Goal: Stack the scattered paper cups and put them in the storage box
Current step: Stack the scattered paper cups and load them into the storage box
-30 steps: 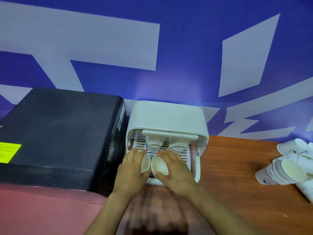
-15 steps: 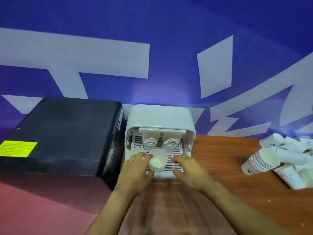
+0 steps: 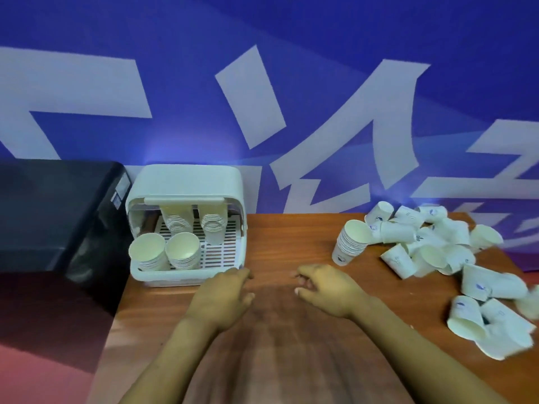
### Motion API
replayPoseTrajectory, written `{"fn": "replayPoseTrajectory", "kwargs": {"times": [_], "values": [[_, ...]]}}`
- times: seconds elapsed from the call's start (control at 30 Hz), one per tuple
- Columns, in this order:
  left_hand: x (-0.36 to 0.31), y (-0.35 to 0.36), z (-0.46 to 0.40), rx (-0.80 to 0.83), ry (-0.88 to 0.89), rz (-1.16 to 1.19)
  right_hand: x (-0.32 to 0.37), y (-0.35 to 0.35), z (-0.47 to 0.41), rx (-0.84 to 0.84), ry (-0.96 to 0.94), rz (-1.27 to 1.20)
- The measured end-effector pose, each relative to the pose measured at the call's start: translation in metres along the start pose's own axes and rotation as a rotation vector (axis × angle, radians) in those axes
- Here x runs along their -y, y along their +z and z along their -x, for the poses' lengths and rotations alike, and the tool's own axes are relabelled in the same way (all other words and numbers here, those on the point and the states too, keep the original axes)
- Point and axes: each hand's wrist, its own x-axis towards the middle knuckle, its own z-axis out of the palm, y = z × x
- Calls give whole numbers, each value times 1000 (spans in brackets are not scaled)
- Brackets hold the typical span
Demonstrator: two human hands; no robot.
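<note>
Beyond both hands, a blue wall with white lettering (image 3: 262,97) backs a brown wooden table (image 3: 291,249). Left of the left hand sits a large black box (image 3: 52,211). Just ahead of the left hand (image 3: 223,298), the white plastic storage box with its lid raised (image 3: 186,182) holds four stacks of white paper cups (image 3: 182,250) on a slatted tray. Well to the right of the right hand (image 3: 328,288) lies a loose heap of scattered white paper cups (image 3: 437,246), with one tilted stack of cups (image 3: 351,242) nearest it. Both hands hover empty over the table, fingers loosely curled, gripping nothing, a gap between them.
</note>
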Motion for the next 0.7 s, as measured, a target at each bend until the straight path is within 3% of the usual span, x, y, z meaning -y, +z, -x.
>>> {"fn": "replayPoseTrajectory", "kwargs": {"times": [0.33,0.5,0.7], "values": [[-186,94,-36,106,34,64,-175,-33,102,26,107,-41],[-213,102,-56,117,15,80,-208,-49,103,1,151,-59],[-227,92,-105,10,6,213,-228,-57,100,-39,197,8]]}}
